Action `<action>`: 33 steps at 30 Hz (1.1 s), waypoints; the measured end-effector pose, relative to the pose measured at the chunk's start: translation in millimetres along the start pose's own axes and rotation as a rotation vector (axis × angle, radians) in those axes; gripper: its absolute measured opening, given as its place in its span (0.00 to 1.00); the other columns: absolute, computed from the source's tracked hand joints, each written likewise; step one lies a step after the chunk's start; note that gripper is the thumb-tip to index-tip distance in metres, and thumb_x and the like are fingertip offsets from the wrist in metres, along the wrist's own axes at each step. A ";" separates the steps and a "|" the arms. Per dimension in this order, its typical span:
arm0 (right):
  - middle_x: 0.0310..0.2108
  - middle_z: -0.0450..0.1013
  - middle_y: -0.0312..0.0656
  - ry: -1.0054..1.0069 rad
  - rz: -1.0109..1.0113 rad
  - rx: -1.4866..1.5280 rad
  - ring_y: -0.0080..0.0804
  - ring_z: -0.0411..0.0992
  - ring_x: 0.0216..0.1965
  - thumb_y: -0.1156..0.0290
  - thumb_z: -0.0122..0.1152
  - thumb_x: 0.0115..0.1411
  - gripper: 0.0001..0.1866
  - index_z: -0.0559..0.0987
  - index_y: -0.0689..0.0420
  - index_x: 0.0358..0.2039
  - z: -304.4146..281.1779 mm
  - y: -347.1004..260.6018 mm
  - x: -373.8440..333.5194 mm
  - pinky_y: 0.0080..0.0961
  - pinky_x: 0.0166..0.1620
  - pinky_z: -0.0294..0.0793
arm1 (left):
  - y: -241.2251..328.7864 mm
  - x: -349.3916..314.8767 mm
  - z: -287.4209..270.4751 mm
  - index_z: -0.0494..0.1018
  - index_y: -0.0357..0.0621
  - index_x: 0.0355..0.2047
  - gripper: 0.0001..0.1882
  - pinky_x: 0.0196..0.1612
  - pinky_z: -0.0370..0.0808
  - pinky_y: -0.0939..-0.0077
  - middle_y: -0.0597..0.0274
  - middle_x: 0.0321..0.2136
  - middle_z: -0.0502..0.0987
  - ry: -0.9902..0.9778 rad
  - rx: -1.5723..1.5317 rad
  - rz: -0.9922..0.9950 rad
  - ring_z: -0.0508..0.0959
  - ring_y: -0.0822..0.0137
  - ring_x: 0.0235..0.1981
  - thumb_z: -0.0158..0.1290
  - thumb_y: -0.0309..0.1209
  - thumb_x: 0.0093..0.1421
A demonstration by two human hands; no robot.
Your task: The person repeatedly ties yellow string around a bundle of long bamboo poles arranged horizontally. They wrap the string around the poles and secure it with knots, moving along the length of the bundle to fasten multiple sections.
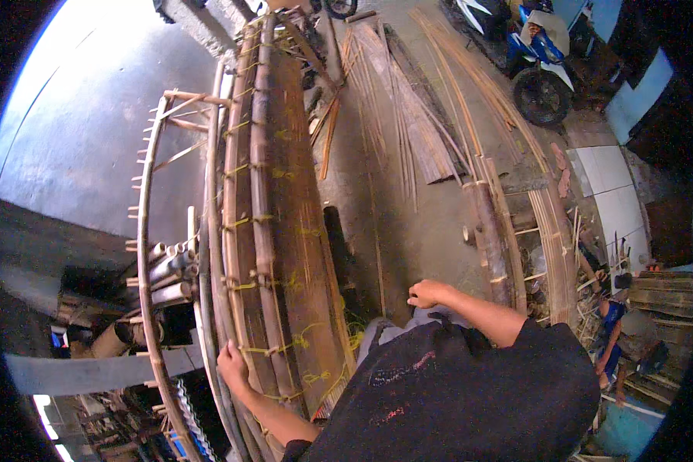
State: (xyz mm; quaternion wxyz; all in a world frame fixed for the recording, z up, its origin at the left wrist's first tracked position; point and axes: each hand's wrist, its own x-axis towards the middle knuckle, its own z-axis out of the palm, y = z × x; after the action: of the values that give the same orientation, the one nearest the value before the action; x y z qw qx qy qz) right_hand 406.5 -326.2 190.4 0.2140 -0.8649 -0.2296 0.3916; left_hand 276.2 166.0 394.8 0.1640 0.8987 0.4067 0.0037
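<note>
Bamboo slat panel (289, 185), long and bound with yellow ties (240, 222), stretches along the person's left side toward the top of the view. At its left edge, the left hand (233, 366) has partly bent fingers at a pole; whether it grips cannot be told. The right hand (430, 294) is loosely curled near the lap, its contents hidden. Farther left stands a ladder-like bamboo frame (142, 262); rightward, split bamboo strips (460, 100) lie on the floor, with a blue-and-white motorcycle (545, 52) beyond.
</note>
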 end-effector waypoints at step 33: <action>0.33 0.75 0.39 0.083 0.649 1.391 0.27 0.75 0.35 0.67 0.50 0.67 0.12 0.75 0.64 0.39 -72.5 339.8 442.3 0.26 0.42 0.74 | 598.0 300.9 909.4 0.77 0.44 0.44 0.17 0.47 0.73 0.53 0.40 0.39 0.77 -0.917 0.109 0.509 0.76 0.41 0.44 0.49 0.39 0.60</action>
State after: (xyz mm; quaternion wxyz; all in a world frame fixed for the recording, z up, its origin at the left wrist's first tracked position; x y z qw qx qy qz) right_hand 800.8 -363.1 -209.1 0.5917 -0.5691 0.3433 0.4563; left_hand 1041.4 -247.0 -325.7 0.2721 0.8856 0.0615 -0.3714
